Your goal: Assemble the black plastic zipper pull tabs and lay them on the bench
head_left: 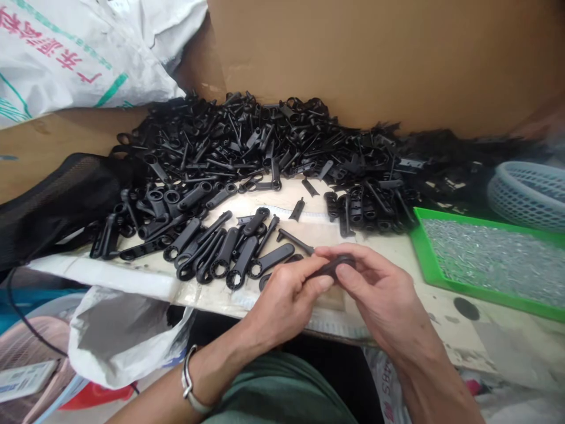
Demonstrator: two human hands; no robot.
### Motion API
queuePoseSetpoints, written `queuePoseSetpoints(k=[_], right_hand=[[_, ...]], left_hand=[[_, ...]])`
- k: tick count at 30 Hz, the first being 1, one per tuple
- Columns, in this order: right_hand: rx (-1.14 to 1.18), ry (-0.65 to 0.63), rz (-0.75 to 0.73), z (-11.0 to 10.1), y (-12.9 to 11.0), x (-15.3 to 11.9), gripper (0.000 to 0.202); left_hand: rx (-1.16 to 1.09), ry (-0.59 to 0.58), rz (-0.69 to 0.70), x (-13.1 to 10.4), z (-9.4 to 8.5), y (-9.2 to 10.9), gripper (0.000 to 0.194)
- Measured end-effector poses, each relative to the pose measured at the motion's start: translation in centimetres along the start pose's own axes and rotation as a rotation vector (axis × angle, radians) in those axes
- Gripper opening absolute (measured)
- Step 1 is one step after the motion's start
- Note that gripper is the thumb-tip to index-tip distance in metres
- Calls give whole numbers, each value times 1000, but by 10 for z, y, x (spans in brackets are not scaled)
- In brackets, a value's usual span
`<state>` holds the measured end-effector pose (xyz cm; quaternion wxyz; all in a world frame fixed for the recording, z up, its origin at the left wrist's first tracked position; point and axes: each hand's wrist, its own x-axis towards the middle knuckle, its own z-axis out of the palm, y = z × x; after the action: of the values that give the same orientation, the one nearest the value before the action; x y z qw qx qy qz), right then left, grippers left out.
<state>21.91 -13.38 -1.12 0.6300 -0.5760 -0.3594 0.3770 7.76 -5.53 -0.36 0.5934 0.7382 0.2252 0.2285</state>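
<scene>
A black plastic arm-shaped part (332, 268) is pinched between my two hands above the front of the table. My left hand (286, 294) is closed on its left end, thumb and fingers together. My right hand (382, 288) grips the other end with thumb and fingertips. Just beyond the fingers a thin black rod with a bent end (295, 240) points up and left; whether it is touched or held I cannot tell. To the left of my hands, several black arms with toothed ring ends (238, 262) lie in a loose group. Fingers hide much of the held part.
A large heap of black plastic parts (247, 135) fills the back against a cardboard wall (375, 59). At right are a green tray (424, 259) of small metal pins and a blue-grey basket (525, 188). A white sack (128, 330) hangs at the front left edge.
</scene>
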Motion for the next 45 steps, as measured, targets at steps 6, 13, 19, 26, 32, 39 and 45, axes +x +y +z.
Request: queuePoseSetpoints(k=[6, 13, 19, 26, 32, 39, 45], right_hand=[[-118, 97, -88, 6, -5, -7, 12], [-43, 10, -133, 6, -6, -15, 14], [-21, -4, -130, 5, -4, -11, 13], [-381, 218, -183, 11, -26, -45, 9], [-233, 65, -82, 5, -11, -22, 8], [152, 21, 74, -4, 9, -4, 28], [-387, 263, -159, 0, 10, -21, 27]], left_hand=[[81, -11, 62, -2, -1, 1, 16], [91, -54, 85, -3, -9, 7, 17], [0, -67, 70, -1, -10, 10, 23], [69, -75, 313, -12, -9, 22, 16], [-33, -54, -38, -5, -2, 16, 19], [-584, 55, -202, 7, 5, 5, 18], [-871, 203, -267, 6, 7, 10, 26]])
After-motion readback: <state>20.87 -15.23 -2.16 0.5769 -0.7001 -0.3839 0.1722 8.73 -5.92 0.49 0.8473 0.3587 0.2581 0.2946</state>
